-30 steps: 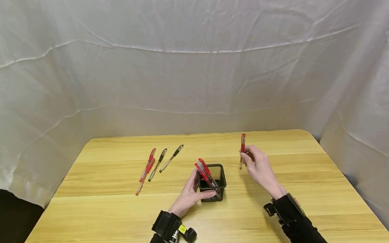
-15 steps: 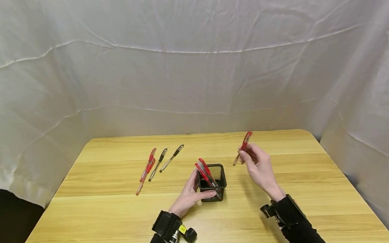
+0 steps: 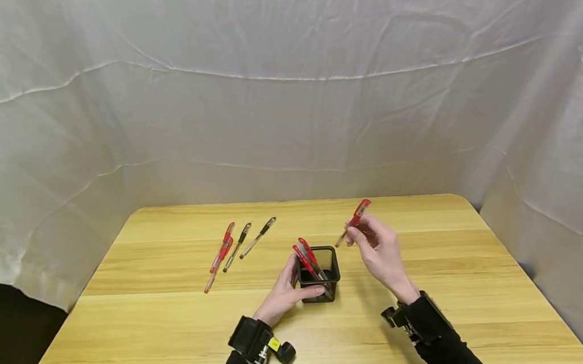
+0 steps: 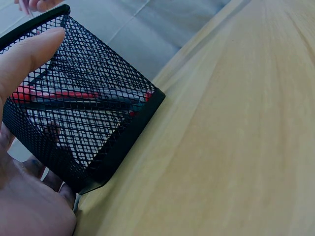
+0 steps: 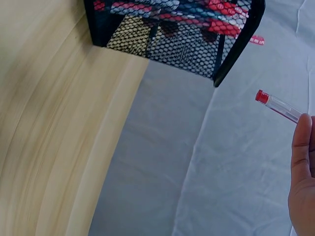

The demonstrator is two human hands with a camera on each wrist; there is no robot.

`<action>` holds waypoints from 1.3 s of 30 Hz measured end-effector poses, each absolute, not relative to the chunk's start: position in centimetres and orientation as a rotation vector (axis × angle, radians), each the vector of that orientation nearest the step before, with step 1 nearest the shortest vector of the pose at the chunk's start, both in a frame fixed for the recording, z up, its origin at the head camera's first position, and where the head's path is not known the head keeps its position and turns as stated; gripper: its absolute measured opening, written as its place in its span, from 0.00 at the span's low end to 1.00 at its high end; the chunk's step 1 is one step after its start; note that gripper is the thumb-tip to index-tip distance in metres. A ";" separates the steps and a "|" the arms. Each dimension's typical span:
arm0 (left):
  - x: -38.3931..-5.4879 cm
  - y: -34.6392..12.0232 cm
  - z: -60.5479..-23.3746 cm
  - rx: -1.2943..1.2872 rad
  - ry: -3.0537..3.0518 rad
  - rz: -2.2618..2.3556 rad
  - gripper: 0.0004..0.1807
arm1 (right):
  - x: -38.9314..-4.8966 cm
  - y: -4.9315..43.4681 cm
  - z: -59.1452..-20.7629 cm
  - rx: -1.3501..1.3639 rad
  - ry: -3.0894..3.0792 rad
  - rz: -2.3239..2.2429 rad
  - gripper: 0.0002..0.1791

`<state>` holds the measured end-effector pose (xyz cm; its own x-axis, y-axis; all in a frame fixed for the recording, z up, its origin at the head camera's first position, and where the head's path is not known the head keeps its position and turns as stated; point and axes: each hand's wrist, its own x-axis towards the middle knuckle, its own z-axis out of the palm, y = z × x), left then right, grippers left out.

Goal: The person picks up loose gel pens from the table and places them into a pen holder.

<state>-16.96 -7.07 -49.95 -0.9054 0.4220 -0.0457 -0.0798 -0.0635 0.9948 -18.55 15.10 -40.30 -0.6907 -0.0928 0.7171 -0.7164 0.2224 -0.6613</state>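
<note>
A black mesh pen holder (image 3: 332, 267) stands on the table, and my left hand (image 3: 283, 292) grips it from its left side, thumb across the front. Inside it lean red pens (image 3: 304, 255), seen through the mesh in the left wrist view, where my thumb and palm hold the pen holder (image 4: 108, 64). My right hand (image 3: 383, 252) pinches a red-capped pen (image 3: 358, 214) above the table, right of the holder. That pen is tilted, its clear lower end pointing down toward the holder. In the right wrist view the pen's red-tipped end (image 5: 275, 104) sticks out past my fingers, apart from the holder.
On the left of the table lie two red pens (image 3: 220, 256) touching or overlapping. Beside them are two black pens (image 3: 237, 247) (image 3: 258, 238). The wooden table (image 3: 154, 330) ends at the back before a pale hanging cloth (image 3: 286, 119).
My right hand has moved left toward the pen holder. The pen in it has tilted from nearly upright to slanted, its lower end swinging left. The left hand and holder stay put.
</note>
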 end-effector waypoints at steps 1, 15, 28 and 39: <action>-17.0 -7.1 -50.0 0.367 1.872 2.037 0.65 | -18.6 15.0 -40.3 0.753 -1.957 1.504 0.07; -17.0 -7.0 -50.1 0.348 1.898 2.029 0.65 | -18.8 14.3 -40.7 0.798 -2.101 1.529 0.06; -17.0 -7.0 -50.1 0.347 1.902 2.031 0.64 | -19.4 14.3 -41.3 0.783 -2.338 1.451 0.06; -17.1 -7.0 -50.1 0.345 1.914 2.020 0.64 | -19.4 14.2 -41.0 0.693 -2.501 1.272 0.05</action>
